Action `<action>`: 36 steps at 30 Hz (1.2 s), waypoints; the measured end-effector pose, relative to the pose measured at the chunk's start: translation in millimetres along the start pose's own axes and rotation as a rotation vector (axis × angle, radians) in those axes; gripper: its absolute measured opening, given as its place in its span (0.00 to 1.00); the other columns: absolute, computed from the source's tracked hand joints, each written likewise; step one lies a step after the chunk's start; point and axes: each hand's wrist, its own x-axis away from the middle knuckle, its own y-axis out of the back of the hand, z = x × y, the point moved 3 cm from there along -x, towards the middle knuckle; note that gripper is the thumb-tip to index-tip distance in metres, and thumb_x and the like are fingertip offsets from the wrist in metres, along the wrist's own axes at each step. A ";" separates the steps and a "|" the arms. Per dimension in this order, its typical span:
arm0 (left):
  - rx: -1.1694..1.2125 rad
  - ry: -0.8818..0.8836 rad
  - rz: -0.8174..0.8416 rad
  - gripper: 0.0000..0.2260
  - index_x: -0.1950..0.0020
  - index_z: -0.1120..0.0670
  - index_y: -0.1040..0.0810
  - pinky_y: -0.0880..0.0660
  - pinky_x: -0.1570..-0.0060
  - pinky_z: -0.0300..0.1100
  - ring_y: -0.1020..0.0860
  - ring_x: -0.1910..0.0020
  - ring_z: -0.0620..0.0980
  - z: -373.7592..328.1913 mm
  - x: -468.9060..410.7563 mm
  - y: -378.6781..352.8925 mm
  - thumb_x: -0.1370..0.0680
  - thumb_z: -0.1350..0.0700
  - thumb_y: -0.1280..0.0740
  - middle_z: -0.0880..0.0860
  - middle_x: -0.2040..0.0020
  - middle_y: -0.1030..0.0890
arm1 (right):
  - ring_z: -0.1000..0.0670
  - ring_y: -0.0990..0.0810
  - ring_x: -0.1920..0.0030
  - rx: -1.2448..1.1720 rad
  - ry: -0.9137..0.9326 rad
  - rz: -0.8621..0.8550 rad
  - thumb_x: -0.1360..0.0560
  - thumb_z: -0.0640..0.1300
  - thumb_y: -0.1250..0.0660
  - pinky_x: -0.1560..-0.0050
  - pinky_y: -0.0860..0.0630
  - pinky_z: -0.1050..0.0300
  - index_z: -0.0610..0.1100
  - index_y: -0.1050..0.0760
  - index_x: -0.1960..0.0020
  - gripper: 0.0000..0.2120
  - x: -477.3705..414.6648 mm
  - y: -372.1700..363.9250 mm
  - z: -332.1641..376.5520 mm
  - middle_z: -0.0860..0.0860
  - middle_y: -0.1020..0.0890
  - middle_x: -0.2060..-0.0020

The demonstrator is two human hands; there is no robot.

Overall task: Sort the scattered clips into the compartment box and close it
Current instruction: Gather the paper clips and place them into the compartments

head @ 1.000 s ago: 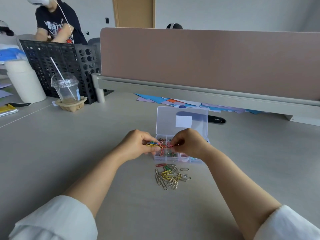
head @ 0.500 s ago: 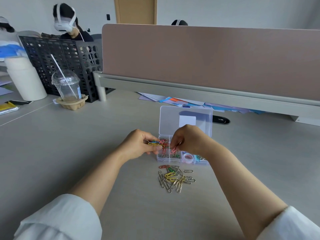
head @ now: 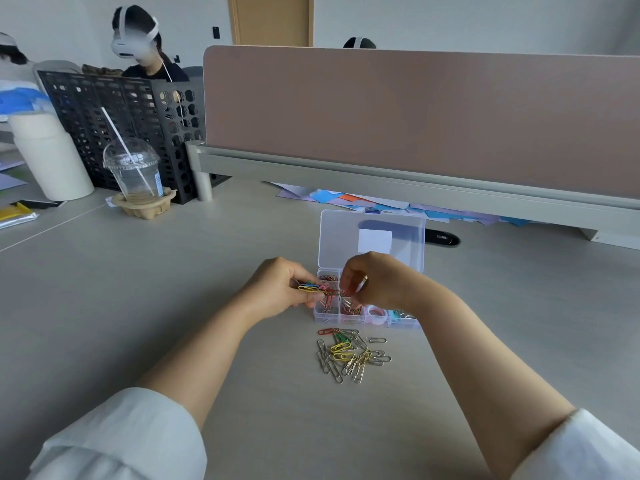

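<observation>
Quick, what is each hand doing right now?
Left hand: closed, pinching a small bunch of coloured clips.
Right hand: fingers curled over the compartment box; whether it holds a clip cannot be told.

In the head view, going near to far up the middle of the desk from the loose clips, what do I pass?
pile of paper clips → compartment box → open lid → coloured papers → desk divider

Both forearms reached fwd, sleeves pushed up. Left hand [head: 277,289] curled, thumb & fingers pinched together. Right hand [head: 377,282] arched knuckles-up, fingertips [head: 349,289] pointed down, just beside left's.
</observation>
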 end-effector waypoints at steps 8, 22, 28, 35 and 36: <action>-0.572 -0.166 0.075 0.11 0.45 0.54 0.18 0.32 0.58 0.39 0.24 0.54 0.51 -28.9 3.3 -1.5 0.27 0.58 0.31 0.54 0.53 0.20 | 0.44 0.19 0.50 -0.034 0.018 -0.041 0.28 0.30 0.37 0.48 0.22 0.54 0.40 0.23 0.49 0.11 -1.2 1.5 3.3 0.44 0.18 0.50; -0.693 -0.220 0.164 0.08 0.49 0.53 0.17 0.25 0.49 0.48 0.23 0.49 0.54 -38.7 0.9 -9.6 0.26 0.59 0.32 0.54 0.50 0.20 | 0.46 0.20 0.49 0.180 0.051 0.008 0.28 0.33 0.36 0.50 0.26 0.61 0.42 0.18 0.49 0.12 -3.3 -6.9 2.1 0.47 0.16 0.49; -0.629 -0.181 0.144 0.08 0.50 0.51 0.17 0.24 0.48 0.46 0.21 0.49 0.52 -38.9 2.3 -5.5 0.28 0.57 0.30 0.53 0.50 0.17 | 0.46 0.19 0.48 0.367 0.040 0.087 0.25 0.36 0.41 0.44 0.22 0.53 0.44 0.18 0.48 0.14 -4.0 -10.8 -3.3 0.49 0.16 0.48; -0.483 -0.103 -0.029 0.10 0.48 0.53 0.17 0.28 0.54 0.38 0.21 0.52 0.50 -43.5 0.4 4.9 0.29 0.55 0.29 0.54 0.49 0.16 | 0.44 0.20 0.51 0.056 -0.089 -0.274 0.29 0.31 0.43 0.49 0.20 0.51 0.42 0.20 0.51 0.15 -11.3 1.3 -23.5 0.45 0.17 0.50; -0.476 -0.094 -0.050 0.10 0.48 0.54 0.18 0.27 0.52 0.40 0.21 0.51 0.51 -44.5 -2.8 3.7 0.28 0.55 0.29 0.54 0.49 0.16 | 0.44 0.20 0.51 0.021 -0.101 -0.327 0.29 0.30 0.43 0.50 0.21 0.51 0.42 0.20 0.51 0.16 -11.0 1.1 -28.6 0.45 0.17 0.50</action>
